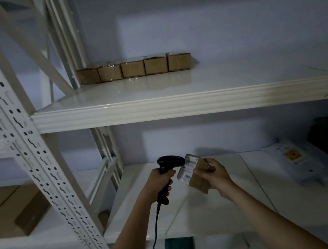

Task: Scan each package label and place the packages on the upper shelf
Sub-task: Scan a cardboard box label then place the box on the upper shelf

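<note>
L hand (162, 181) gripping scanner (168, 162), head right next to label (188, 168). R hand (213, 173) fingers wrapped round box (200, 182), held tilted over lower shelf (220, 206). 5 boxes (133, 68) in row at back of upper shelf (177, 104)

Lg cardboard box (10, 211) lower left; white mailer (304, 161) right.

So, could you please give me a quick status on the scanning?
Left hand grips scanner, aimed at label. Right hand holds package over lower shelf. Five boxes on upper shelf; space beside them free.
</note>
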A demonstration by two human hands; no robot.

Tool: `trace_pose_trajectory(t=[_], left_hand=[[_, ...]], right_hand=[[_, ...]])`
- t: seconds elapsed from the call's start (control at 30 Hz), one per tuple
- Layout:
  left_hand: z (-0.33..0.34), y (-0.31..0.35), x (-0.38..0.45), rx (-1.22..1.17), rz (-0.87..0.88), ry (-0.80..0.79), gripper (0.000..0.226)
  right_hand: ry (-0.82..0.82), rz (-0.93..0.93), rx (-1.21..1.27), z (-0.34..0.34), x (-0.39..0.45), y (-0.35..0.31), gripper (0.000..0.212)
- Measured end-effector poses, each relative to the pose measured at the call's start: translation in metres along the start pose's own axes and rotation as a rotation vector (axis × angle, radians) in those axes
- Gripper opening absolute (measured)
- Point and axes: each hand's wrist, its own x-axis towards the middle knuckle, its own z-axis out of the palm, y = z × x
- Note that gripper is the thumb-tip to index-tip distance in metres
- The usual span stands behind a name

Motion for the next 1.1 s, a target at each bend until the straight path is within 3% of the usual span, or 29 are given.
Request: trace_pose_trajectory(t=[0.53,1.1], left_hand=[[0.008,0.007,-0.015,0.056,0.009,-0.014,0.018],[0.006,0.012,-0.008,0.108,0.010,-0.034,0.017]], right_hand=[[-0.033,-0.131,-0.172,-0.015,0.000,-0.011,0.048],[-0.038,-0.111,-0.167,-0.005,0.006,-0.007,0.045]])
